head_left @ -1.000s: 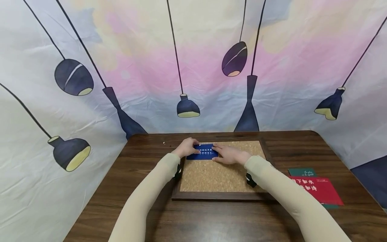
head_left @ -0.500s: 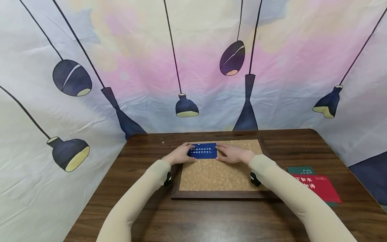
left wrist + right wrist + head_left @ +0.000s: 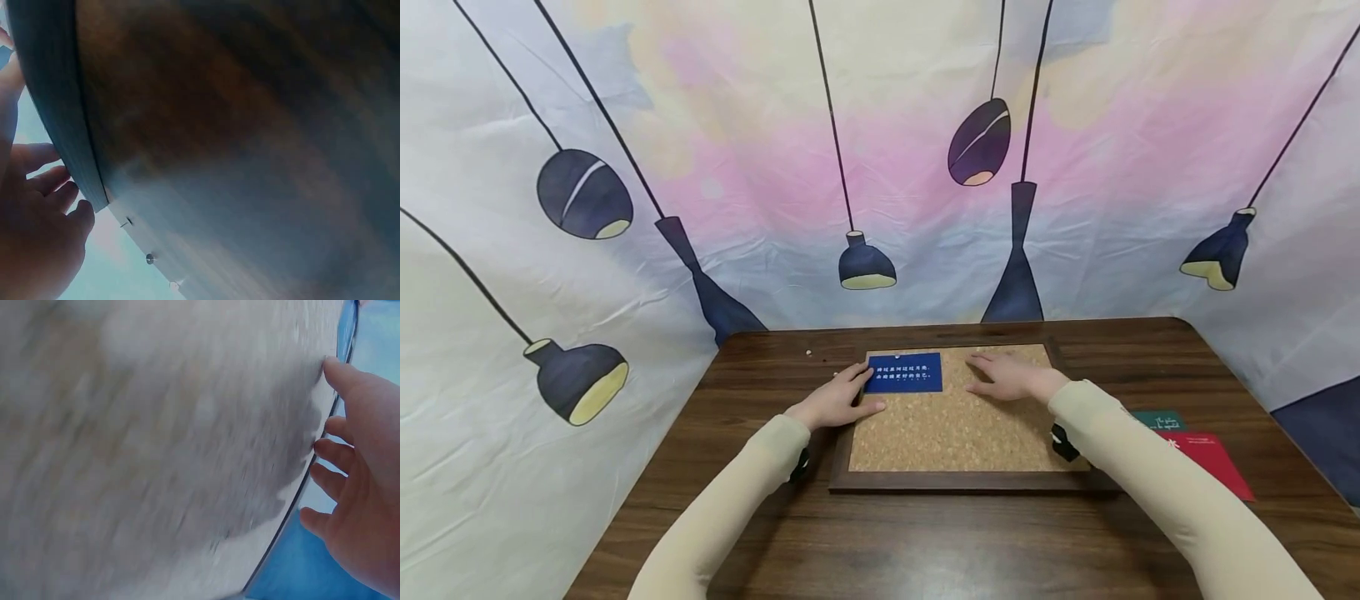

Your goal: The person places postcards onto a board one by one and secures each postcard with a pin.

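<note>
A blue card (image 3: 904, 372) with white printed characters lies at the upper left of a cork board (image 3: 955, 433) with a dark wooden frame. A small pale dot shows at the card's top edge. My left hand (image 3: 835, 400) is at the board's left side, fingertips right at the card's left edge and thumb below its corner. In the left wrist view its fingers (image 3: 47, 181) reach beside the frame, relaxed. To the right of the card, my right hand (image 3: 1009, 375) is over the cork with fingers spread, holding nothing. The right wrist view shows its fingertips (image 3: 322, 447) close to the cork.
On the brown wooden table (image 3: 925, 542), a red card (image 3: 1213, 462) overlaps a green card (image 3: 1159, 420) at the right, partly behind the right sleeve. Several small pins (image 3: 150, 258) lie beyond the board's left side. A patterned cloth (image 3: 910, 167) hangs behind.
Both hands have let go of the blue card's sides and moved apart, left hand toward the left and down, right hand to the right. The card stays on the board.
</note>
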A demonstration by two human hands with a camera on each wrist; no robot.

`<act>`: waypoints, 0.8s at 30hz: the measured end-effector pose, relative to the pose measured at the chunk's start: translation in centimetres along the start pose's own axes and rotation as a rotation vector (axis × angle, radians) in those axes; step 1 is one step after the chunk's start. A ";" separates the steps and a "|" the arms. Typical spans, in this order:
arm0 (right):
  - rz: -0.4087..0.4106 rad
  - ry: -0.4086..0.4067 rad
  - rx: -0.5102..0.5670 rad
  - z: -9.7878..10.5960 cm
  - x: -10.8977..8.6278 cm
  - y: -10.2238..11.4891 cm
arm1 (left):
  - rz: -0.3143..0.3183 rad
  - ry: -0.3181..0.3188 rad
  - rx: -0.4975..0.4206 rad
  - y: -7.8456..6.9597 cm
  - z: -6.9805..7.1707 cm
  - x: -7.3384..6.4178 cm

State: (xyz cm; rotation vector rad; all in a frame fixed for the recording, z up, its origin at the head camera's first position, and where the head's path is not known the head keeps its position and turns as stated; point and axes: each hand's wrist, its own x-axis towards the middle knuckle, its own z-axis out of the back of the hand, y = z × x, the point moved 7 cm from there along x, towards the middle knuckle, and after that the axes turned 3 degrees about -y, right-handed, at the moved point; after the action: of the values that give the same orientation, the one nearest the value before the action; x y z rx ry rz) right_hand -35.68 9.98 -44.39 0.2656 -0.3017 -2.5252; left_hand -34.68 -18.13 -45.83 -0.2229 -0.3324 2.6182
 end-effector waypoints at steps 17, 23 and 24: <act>-0.126 -0.151 0.100 3.8 -9.1 -10.5 | -0.009 -0.013 0.058 0.0 -0.8 -0.1; -0.209 -0.192 0.083 5.9 -13.3 -13.8 | -0.006 -0.022 0.043 0.0 -0.5 -0.2; -0.226 -0.197 0.077 6.3 -14.0 -14.3 | -0.008 -0.023 0.043 0.0 -0.4 -0.2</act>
State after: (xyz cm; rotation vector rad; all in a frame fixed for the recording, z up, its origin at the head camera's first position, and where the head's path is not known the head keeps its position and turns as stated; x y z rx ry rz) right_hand -33.37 30.42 -40.51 0.0835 -0.4707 -2.7721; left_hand -34.44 -18.17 -46.22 -0.1763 -0.2846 2.6192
